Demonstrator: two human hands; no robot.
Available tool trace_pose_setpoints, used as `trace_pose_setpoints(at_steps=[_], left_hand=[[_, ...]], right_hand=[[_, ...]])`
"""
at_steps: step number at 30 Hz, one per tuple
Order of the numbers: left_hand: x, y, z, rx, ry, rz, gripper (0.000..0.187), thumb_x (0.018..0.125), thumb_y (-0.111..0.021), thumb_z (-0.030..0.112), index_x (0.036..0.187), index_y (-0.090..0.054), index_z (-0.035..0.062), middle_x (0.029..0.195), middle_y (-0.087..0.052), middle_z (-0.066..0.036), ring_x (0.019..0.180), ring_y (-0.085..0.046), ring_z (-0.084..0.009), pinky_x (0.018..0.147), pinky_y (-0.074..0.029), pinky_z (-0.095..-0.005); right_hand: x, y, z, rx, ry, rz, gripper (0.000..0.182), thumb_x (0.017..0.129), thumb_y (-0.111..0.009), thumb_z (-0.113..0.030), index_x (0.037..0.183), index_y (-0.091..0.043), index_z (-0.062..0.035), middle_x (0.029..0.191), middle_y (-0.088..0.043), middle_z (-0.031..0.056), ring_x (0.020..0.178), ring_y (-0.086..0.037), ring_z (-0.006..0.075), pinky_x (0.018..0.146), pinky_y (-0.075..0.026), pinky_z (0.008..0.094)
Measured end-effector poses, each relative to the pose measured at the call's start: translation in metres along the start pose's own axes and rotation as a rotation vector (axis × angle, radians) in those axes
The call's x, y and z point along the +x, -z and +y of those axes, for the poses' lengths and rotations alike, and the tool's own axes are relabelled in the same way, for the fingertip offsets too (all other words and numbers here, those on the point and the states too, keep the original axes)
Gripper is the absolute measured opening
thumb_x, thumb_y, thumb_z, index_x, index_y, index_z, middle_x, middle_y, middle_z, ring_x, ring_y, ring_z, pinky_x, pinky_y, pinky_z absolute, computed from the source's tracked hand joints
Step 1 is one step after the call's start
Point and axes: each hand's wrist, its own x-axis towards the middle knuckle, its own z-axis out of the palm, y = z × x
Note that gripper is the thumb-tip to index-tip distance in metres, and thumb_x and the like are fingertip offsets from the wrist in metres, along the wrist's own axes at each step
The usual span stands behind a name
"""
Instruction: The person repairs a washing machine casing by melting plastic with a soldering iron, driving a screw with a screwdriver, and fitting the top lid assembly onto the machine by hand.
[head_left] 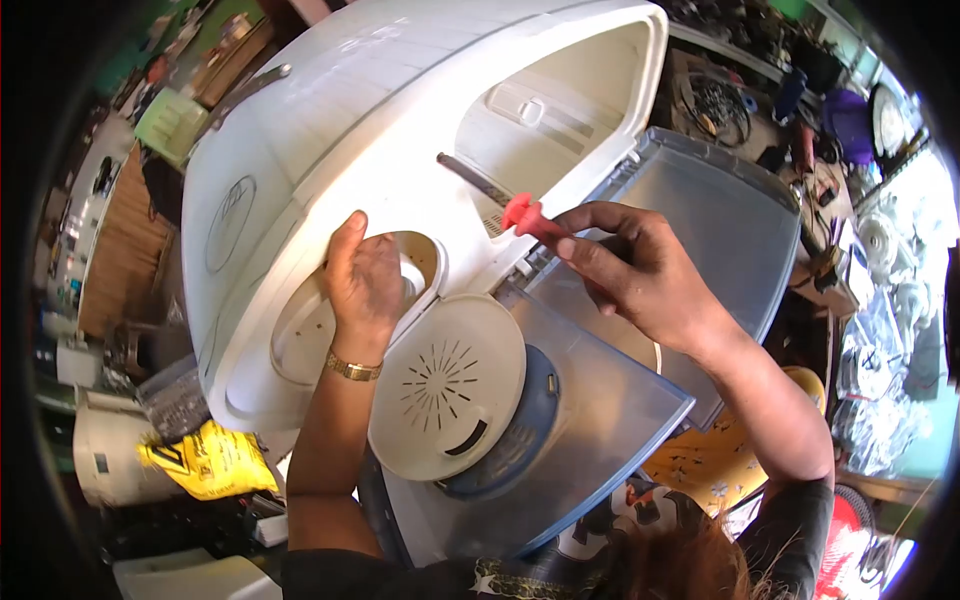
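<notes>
My right hand point(640, 275) grips a red-handled screwdriver point(535, 220), its dark shaft pointing up and left across the machine. My left hand point(362, 285), with a gold-coloured watch on the wrist, is at the round spin-tub opening point(425, 255) of a tilted white twin-tub washing machine point(300, 160). Its thumb stands apart from the fingers, which are partly hidden; nothing shows in it. A round white slotted cover point(450, 385) rests on the blue-grey translucent lid point(610, 370), which hangs open below. Beside my right hand, the larger lid point(710, 240) also stands open, by the wash tub point(560, 110).
At the lower left, a yellow bag point(215, 462) lies near a white cylindrical container point(110, 450). A cluttered bench point(720, 100) is at the upper right, with plastic-wrapped parts point(870, 370) lower down. Yellow floral fabric point(700, 465) shows under the lids.
</notes>
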Motion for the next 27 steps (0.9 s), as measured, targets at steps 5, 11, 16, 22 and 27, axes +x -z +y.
trace_pose_setpoints(at_steps=[5, 11, 16, 22, 27], left_hand=[[-0.014, -0.017, -0.002, 0.119, 0.032, 0.2, 0.008, 0.085, -0.063, 0.01, 0.092, -0.062, 0.006, 0.093, -0.062, -0.001, 0.094, -0.056, -0.0136, 0.094, -0.039, -0.0307], [-0.082, -0.034, 0.044, 0.543, 0.392, -0.071, 0.031, 0.081, -0.064, 0.008, 0.11, -0.059, -0.0009, 0.11, -0.063, -0.009, 0.098, -0.058, -0.0168, 0.088, -0.044, -0.0299], [-0.158, 0.009, 0.103, 1.688, -0.552, -0.359, 0.019, 0.078, -0.066, 0.002, 0.097, -0.061, 0.0015, 0.092, -0.063, -0.008, 0.081, -0.06, -0.0222, 0.074, -0.049, -0.0321], [-0.155, 0.055, 0.1, 1.383, -0.73, 0.775, 0.075, 0.074, -0.076, 0.001, 0.135, -0.031, -0.004, 0.133, -0.042, -0.017, 0.123, -0.041, -0.0269, 0.106, -0.031, -0.0403], [-0.146, 0.086, 0.08, 1.096, -0.472, 0.679, 0.088, 0.071, -0.076, -0.005, 0.142, -0.024, -0.0009, 0.14, -0.037, -0.017, 0.124, -0.044, -0.0265, 0.105, -0.037, -0.0386]], right_hand=[[0.001, -0.003, -0.007, -0.045, 0.023, 0.011, 0.028, 0.092, -0.061, -0.021, 0.105, -0.06, 0.0038, 0.057, -0.049, -0.0031, 0.047, -0.044, 0.0045, 0.045, -0.035, 0.0212], [-0.001, -0.004, -0.012, -0.108, -0.012, 0.005, 0.029, 0.093, -0.06, -0.023, 0.107, -0.059, 0.0024, 0.059, -0.049, -0.0029, 0.048, -0.043, 0.0038, 0.044, -0.032, 0.0192], [0.0, -0.001, -0.008, -0.124, -0.009, -0.018, 0.036, 0.092, -0.062, -0.029, 0.111, -0.056, 0.0001, 0.063, -0.049, -0.0032, 0.048, -0.043, 0.0035, 0.042, -0.029, 0.0178], [0.002, -0.002, -0.006, -0.077, 0.0, -0.021, 0.034, 0.092, -0.062, -0.029, 0.11, -0.057, -0.0001, 0.062, -0.048, -0.0038, 0.048, -0.042, 0.0038, 0.042, -0.029, 0.0177], [-0.001, -0.003, -0.009, -0.065, 0.031, -0.018, 0.029, 0.092, -0.061, -0.023, 0.106, -0.059, 0.0019, 0.064, -0.05, -0.0024, 0.05, -0.044, 0.0042, 0.045, -0.034, 0.0192]])
